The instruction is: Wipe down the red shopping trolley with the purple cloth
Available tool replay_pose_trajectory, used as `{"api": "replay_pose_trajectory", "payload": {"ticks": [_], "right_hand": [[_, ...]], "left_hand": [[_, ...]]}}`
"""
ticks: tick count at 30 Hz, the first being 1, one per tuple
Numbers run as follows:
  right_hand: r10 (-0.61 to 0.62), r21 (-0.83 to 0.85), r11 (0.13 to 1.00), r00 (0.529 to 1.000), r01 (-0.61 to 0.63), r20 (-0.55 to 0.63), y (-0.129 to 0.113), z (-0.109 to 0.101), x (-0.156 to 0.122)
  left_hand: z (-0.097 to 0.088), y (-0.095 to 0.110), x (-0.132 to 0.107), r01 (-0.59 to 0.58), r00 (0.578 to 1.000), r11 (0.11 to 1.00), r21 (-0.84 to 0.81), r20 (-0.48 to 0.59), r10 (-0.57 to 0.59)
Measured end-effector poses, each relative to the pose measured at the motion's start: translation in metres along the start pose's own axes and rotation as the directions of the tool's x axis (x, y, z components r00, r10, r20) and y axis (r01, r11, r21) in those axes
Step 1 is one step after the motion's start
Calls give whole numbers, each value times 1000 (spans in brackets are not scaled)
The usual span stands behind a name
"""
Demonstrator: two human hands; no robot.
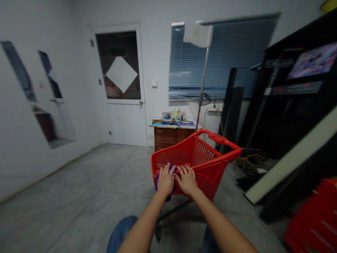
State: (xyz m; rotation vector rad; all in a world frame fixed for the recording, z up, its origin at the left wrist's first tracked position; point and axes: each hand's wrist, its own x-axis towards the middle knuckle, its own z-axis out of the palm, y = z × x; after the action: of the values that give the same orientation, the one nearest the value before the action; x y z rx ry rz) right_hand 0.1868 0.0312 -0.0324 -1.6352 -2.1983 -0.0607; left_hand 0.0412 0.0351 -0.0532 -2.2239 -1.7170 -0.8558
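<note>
A red plastic shopping cart (214,177) stands right in front of me, its near end towards me and its handle at the far right. My left hand (166,181) presses a purple cloth (172,172) against the cart's near rim, and the fingers partly cover the cloth. Some of the cloth hangs down the outside of the basket. Beside it, my right hand (187,181) rests on the same rim with its fingers spread, its thumb close to the cloth. No other object shows in the right hand.
A brown drawer cabinet (173,134) with small items on top stands behind the cart. A pole (204,75) with a white flag-like piece rises there. On the right are a leaning pale board (292,154), cables (255,160) and a red drawer unit (313,218). A white door (126,121) is at the back.
</note>
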Motion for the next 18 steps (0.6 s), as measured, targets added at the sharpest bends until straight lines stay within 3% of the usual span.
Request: {"api": "replay_pose_trajectory", "payload": {"ticks": [2, 4, 7, 10, 14, 18], "right_hand": [[-50, -5, 999, 998, 50, 35, 8, -7, 0], [-52, -34, 998, 998, 53, 31, 20, -15, -1], [71, -89, 993, 996, -75, -50, 38, -22, -1], [118, -96, 987, 989, -127, -93, 46, -22, -2], [130, -87, 986, 985, -141, -116, 43, -16, -2], [120, -103, 986, 985, -133, -123, 42, -15, -5]], "left_hand": [[-2, -4, 2, -22, 999, 1000, -10, 26, 22], [-5, -23, -3, -28, 999, 999, -19, 38, 29], [-7, -56, -14, 4, 1000, 1000, 0, 15, -4], [-5, -65, -17, 94, 996, 995, 47, -13, -93], [1, -27, -4, 197, 980, 978, 70, -20, -196], [2, 23, 13, 89, 995, 995, 50, 42, -91]]}}
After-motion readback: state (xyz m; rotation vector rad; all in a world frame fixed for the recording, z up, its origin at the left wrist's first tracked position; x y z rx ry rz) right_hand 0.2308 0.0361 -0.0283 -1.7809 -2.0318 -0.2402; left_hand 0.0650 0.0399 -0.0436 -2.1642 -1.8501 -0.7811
